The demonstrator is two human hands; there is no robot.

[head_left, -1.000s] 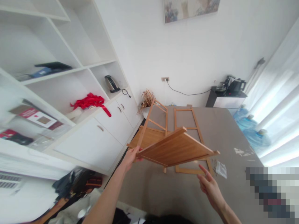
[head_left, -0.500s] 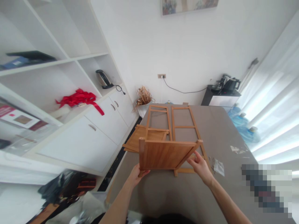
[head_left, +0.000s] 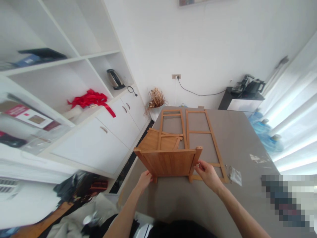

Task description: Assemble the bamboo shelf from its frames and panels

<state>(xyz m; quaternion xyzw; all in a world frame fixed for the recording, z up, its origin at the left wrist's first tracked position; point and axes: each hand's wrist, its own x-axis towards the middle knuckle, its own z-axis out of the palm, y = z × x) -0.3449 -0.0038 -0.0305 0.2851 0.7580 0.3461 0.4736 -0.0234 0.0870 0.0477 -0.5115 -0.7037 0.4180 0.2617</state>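
A slatted wooden shelf panel [head_left: 168,163] with a bar along each side stands steeply tilted over the near part of the table. My left hand [head_left: 145,181] grips its lower left corner, the fingertips partly hidden by the bar. At the right side bar, my right hand [head_left: 206,172] holds the panel in a pinch, fingers bent. Beyond it lie two ladder-like wooden frames, the left frame [head_left: 183,127] and the right frame [head_left: 213,140]. Another wooden panel [head_left: 148,140] rests at the table's left edge, partly under the left frame.
On the grey table [head_left: 223,125], a small clear plastic bag [head_left: 235,176] lies right of the frames with small hardware beside it. White cabinets [head_left: 99,142] line the left. Blue water bottles [head_left: 271,142] stand past the right edge. A dried plant [head_left: 156,98] is at the far left corner.
The panel has turned and shifted left, its left side now leaning outward at the top. Both hands have moved with it. My view has swung slightly left and down.
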